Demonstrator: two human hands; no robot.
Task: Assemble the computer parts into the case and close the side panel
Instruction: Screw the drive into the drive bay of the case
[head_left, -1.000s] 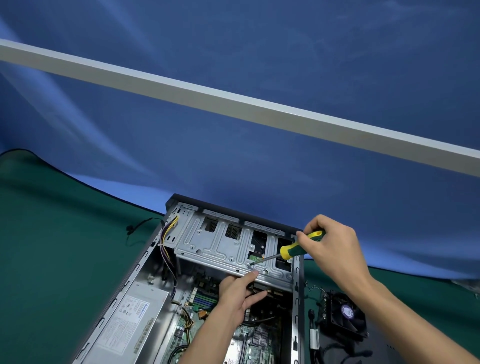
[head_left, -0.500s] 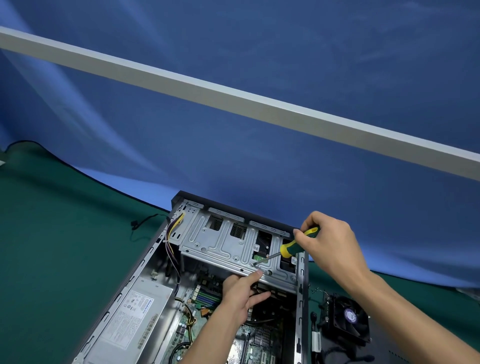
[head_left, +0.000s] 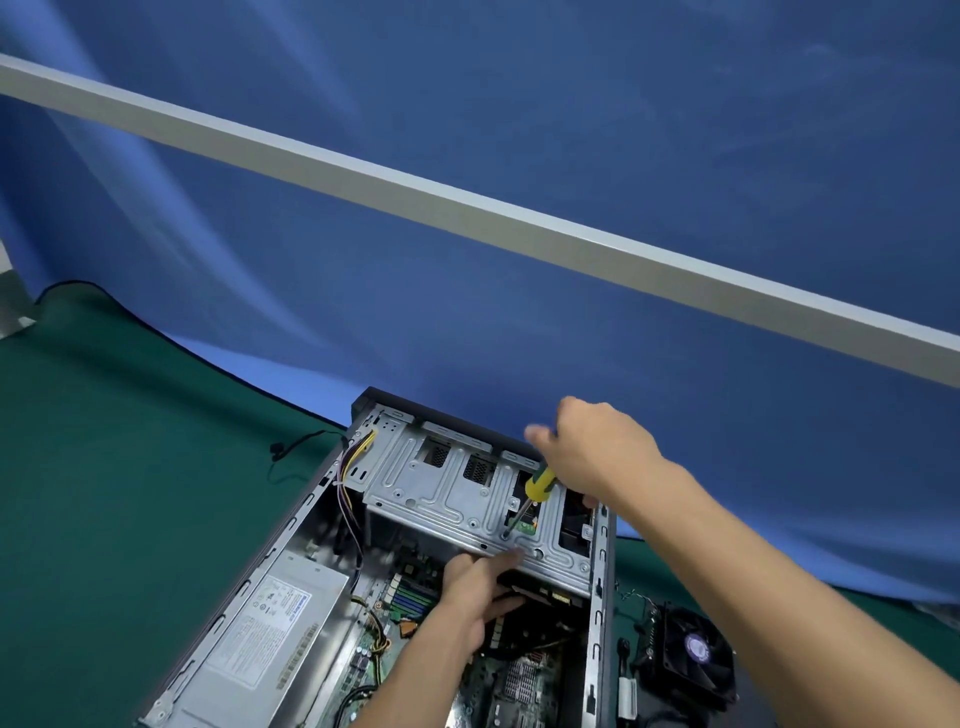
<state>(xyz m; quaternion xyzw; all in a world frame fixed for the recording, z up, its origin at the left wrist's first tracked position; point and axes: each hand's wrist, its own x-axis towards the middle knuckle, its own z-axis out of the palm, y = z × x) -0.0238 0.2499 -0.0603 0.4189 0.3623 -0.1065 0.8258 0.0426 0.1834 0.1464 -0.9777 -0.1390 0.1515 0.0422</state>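
Inside the open computer case (head_left: 597, 597): fastening at the drive cage (head_left: 441, 499).
Right hand (head_left: 597, 457) grips the yellow-handled screwdriver (head_left: 537, 486), tip on the cage; left hand (head_left: 478, 587), fingers extended, presses the cage's near edge.

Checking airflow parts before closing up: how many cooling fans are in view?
1. The fan lies outside the case, on the green mat to its right, near the right forearm. Others may be hidden inside the case or out of frame.

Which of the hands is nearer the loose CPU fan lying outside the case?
Right. Its forearm passes above the fan, the right hand up at the screwdriver; the left hand is inside the case.
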